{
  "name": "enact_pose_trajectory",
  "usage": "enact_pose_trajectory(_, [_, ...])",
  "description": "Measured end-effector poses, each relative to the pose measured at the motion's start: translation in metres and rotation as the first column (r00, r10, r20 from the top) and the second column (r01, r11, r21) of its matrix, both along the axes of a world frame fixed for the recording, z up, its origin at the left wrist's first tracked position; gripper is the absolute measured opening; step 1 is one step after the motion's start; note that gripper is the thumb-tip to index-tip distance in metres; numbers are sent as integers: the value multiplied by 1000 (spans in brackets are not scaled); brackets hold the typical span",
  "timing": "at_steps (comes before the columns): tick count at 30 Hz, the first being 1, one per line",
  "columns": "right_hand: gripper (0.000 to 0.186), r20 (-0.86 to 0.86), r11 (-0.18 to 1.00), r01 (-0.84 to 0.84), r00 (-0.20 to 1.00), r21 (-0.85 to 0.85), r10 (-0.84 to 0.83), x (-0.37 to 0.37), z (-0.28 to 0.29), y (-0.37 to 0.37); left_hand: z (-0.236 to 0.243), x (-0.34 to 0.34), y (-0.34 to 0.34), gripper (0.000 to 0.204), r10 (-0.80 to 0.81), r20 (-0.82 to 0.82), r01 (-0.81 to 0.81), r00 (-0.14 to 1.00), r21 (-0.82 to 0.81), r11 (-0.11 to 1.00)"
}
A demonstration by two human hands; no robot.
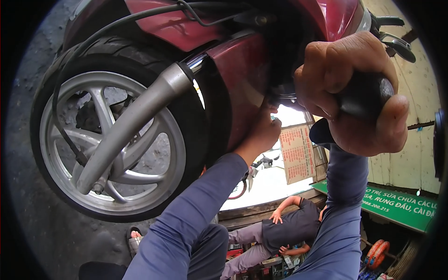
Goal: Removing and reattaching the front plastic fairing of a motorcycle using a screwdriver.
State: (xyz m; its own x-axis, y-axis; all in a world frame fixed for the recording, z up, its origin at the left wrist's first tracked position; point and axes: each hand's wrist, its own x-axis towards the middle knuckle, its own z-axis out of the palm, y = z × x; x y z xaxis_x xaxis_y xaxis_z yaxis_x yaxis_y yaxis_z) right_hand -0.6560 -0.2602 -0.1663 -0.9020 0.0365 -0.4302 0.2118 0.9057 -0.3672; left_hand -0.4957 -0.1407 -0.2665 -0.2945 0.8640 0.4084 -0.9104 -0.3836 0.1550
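Right hand (352, 91) fills the near view, fist clenched around a dark tool handle (366, 95); the handle's rounded black end pokes out between thumb and fingers. I read this as a firm full-palm grip. The handle's working end runs toward the underside of the red fender (238, 84), but I cannot tell what tip it carries; it is lost in shadow there.

Left hand (261, 135) sits just below the fender's lower edge, fingers reaching up against the panel's inner side. Whether it pinches something or only presses I cannot tell; the fingertips are hidden behind the fender rim. Both blue sleeves rise toward the fender from the lower frame edge.

Left of the fender: the silver fork leg (126, 126) slants down across the front wheel (112, 140), grey cast spokes, black tyre. A black cable (63, 93) loops over the tyre to the hub.

Farther off than the fender, seen between my two arms, another person (284, 228) in a dark shirt sits bent forward. Beyond, right of the fender, a green signboard (401, 205) and a pale notice board (297, 154).
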Motion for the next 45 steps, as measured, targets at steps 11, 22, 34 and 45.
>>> enact_pose_trajectory(11, [55, -441, 820, 2, 844, 572, 305, -13, -51, -3, 4, 29, 26, 44, 243, 169, -252, 955, 36, 967])
enact_pose_trajectory(22, [35, -110, 953, -51, 990, 297, 88, -33, -50, 3, -6, 30, 29, 51, 570, -49, -571, 821, -41, 820])
enact_pose_trajectory(34, [30, -870, 928, 153, 325, -340, -372, 192, 69, 9, -65, 23, -55, 40, 481, -563, -307, -672, 803, 511])
enact_pose_trajectory(45, [25, -483, 817, 465, 659, -341, -577, 322, -156, 144, -30, -35, -158, 45, 518, -314, 28, -795, 835, 549])
